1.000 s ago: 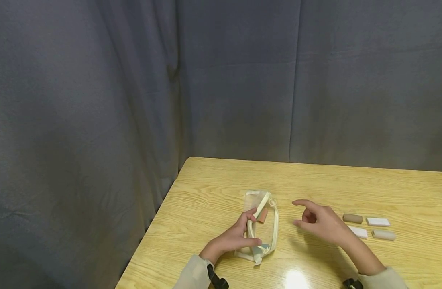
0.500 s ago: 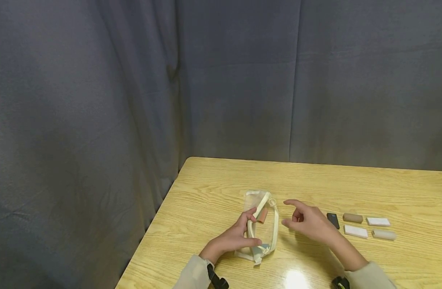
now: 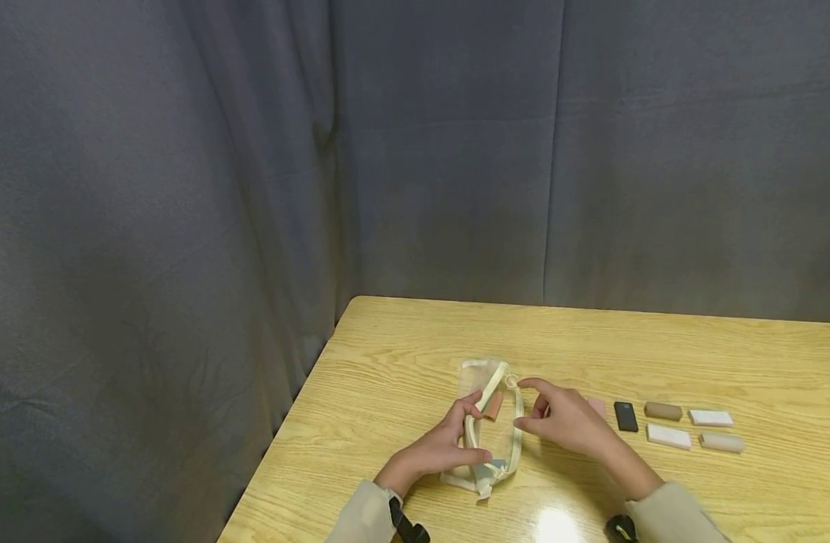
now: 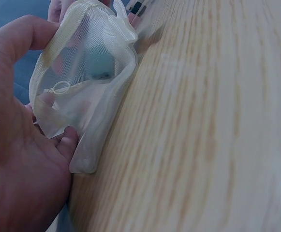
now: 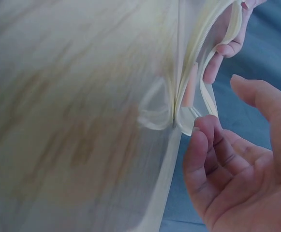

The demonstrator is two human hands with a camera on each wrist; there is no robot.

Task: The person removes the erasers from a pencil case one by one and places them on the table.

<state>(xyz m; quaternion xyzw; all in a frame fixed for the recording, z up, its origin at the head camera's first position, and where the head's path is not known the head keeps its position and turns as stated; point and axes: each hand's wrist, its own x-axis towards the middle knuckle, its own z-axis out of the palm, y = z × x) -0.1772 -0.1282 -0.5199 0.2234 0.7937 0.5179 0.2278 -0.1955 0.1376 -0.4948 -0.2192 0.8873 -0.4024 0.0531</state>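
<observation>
A translucent mesh zip pouch (image 3: 503, 437) with cream edging lies on the table, its zipper undone and its mouth apart. My left hand (image 3: 435, 446) grips its left side, thumb and fingers on the zipper rim. Inside are an orange block (image 3: 494, 405) and a blue-green block (image 4: 99, 63). At the pouch's right rim is my right hand (image 3: 569, 422), thumb apart from its bent fingers and nothing between them. In the right wrist view its fingertips are close to the zipper end; contact cannot be told. A pink block (image 3: 597, 407) is partly hidden behind this hand.
Right of my right hand lie a black block (image 3: 626, 416), a brown block (image 3: 663, 410), two white blocks (image 3: 669, 436) and a beige block (image 3: 721, 442). The wooden table (image 3: 401, 354) ends at a grey curtain (image 3: 442, 188) behind and on the left.
My right hand has moved left to the pouch's rim, uncovering the black block and part of the pink one. My left hand and the pouch have stayed put.
</observation>
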